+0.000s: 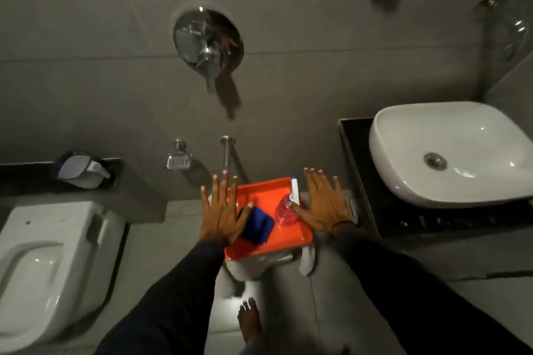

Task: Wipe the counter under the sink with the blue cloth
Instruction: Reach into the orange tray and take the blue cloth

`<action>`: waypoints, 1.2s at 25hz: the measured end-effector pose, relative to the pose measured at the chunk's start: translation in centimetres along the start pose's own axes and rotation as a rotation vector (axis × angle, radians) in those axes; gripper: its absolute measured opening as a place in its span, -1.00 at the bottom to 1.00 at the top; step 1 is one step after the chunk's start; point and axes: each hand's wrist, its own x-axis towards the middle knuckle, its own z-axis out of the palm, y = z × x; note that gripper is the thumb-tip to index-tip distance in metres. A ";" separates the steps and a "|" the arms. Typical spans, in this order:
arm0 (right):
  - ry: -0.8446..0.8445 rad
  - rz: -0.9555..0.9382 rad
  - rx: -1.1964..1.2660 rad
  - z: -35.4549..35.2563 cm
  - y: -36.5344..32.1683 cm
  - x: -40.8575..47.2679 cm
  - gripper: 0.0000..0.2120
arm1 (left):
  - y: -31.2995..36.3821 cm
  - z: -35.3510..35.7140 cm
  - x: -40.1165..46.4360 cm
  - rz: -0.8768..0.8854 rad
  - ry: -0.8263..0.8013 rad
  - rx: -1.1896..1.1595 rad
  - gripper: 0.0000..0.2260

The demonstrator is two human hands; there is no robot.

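Observation:
A folded blue cloth [257, 225] lies in an orange tray [261, 194] that rests on a white stool in front of me. A pink spray bottle [288, 209] with a white trigger head stands in the tray's right part. My left hand [222, 212] hovers flat and open over the tray's left edge, its thumb just above the cloth. My right hand [324, 202] is spread open at the tray's right side, thumb near the bottle. The white sink [450, 153] sits on a black counter [363, 170] at the right.
A white toilet [49, 265] stands at the left, with a jug [80, 170] on the dark ledge behind it. On the grey tiled wall are a chrome mixer valve [207, 43], a soap holder [178, 160] and a spout [227, 153]. My bare foot [249, 320] is on the floor.

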 end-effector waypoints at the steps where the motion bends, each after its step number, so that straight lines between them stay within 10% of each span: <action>1: -0.023 0.028 0.077 1.8 -0.7 0.0 -0.05 | -1.1 1.7 -0.3 -0.029 -0.070 0.001 -0.25; 11: 0.052 0.503 1.205 14.0 -3.5 6.0 -0.78 | -7.8 17.3 -4.0 -0.150 -0.173 -0.014 -0.32; 17: 0.105 0.627 1.153 13.3 -4.7 11.2 -0.74 | -8.5 18.4 -3.6 -0.156 -0.158 -0.043 -0.29; 24: -0.694 0.051 0.410 13.8 -5.4 6.7 -0.50 | -8.3 18.2 -3.5 -0.203 -0.203 -0.099 -0.26; 30: -0.728 0.202 0.402 16.5 -5.7 2.9 -0.48 | -8.3 18.3 -3.5 -0.200 -0.203 -0.078 -0.28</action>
